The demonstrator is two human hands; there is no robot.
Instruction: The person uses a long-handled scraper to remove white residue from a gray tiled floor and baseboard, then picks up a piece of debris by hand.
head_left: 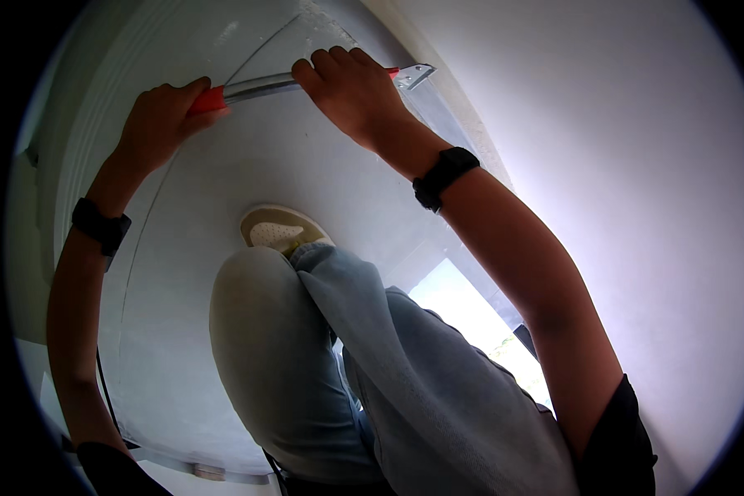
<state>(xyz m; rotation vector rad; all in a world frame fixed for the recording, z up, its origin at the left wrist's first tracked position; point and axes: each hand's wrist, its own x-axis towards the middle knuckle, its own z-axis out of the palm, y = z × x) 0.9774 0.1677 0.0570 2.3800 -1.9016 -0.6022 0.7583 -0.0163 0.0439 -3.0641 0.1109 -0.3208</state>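
A long-handled scraper (260, 87) with a metal shaft and red ends lies crosswise in front of me, over the grey floor. My left hand (159, 118) is closed round its red grip at the left end. Nearer the head, my right hand (347, 95) wraps over the shaft from above, covering part of it. Beyond that hand shows the metal blade head (415, 76), close to the foot of the white wall. I cannot tell whether the blade's edge touches the floor or the wall.
The white wall (620, 165) rises along the right side. The grey floor (182, 273) carries thin dark lines and some pale scuffs near the scraper. My bent knees in jeans (264, 347) and one shoe (283, 227) are below the tool. Bright light (463, 306) comes through an opening at lower right.
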